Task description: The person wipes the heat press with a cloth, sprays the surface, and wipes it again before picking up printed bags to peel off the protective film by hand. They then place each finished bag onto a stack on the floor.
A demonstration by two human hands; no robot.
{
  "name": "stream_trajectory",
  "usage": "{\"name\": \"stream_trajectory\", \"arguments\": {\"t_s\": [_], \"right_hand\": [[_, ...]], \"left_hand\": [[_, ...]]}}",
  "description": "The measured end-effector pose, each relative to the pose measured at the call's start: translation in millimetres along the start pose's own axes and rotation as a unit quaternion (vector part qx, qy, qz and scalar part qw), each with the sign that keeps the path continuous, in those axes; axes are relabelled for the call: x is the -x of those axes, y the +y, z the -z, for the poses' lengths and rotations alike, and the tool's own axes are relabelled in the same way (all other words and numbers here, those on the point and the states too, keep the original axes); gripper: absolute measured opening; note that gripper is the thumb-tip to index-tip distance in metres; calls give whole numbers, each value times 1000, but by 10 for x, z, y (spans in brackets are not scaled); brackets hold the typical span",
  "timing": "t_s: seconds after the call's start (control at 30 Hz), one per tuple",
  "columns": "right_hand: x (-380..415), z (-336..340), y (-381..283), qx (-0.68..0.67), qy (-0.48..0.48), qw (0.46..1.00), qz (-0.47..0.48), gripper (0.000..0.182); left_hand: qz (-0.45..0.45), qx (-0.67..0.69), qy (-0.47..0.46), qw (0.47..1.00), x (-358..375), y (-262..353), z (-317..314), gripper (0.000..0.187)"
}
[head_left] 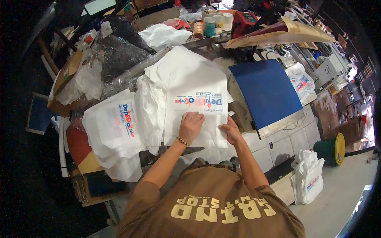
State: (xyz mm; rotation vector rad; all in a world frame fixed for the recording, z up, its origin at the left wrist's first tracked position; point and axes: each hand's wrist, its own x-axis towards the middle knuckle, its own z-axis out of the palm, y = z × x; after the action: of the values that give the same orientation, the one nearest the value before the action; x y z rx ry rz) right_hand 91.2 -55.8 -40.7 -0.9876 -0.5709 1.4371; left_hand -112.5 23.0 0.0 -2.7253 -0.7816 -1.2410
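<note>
A white sheet of cloth or bag (176, 131) lies in front of me on a stack of white pieces, with a clear printed film (216, 109) on its right part. My left hand (191, 127) lies on the white piece just below the print, its fingers bent and close together. At the piece's lower right edge is my right hand (231, 130), thumb and fingers closed around that edge. To the left, a pile of printed white bags (107, 135) shows red and blue lettering. A blue flat board (264, 93) with a pale edge stands at the right.
Jars (209, 27) and a red device (244, 22) stand at the back. Dark plastic (119, 55) lies at the back left. Brown paper (278, 35) juts out at the upper right. A green bin (329, 150) and more white bags (308, 178) are at the lower right.
</note>
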Motion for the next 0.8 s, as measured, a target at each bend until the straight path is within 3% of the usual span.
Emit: {"name": "stream_trajectory", "arguments": {"t_s": [0.43, 0.53, 0.63, 0.77, 0.8], "right_hand": [[-33, 62, -6, 13, -14, 1000, 2, 62], [20, 28, -30, 33, -9, 999, 6, 63], [58, -3, -44, 28, 2, 1000, 7, 64], [83, 20, -26, 56, 10, 998, 7, 65], [71, 40, 4, 61, 13, 998, 10, 65]], "left_hand": [[-11, 86, -65, 994, 12, 423, 126, 20], [-7, 116, -40, 992, -10, 499, 134, 19], [23, 52, 0, 998, -90, 349, 121, 15], [71, 31, 71, 994, -298, 43, 198, 16], [120, 20, 84, 989, -300, -136, 140, 17]]}}
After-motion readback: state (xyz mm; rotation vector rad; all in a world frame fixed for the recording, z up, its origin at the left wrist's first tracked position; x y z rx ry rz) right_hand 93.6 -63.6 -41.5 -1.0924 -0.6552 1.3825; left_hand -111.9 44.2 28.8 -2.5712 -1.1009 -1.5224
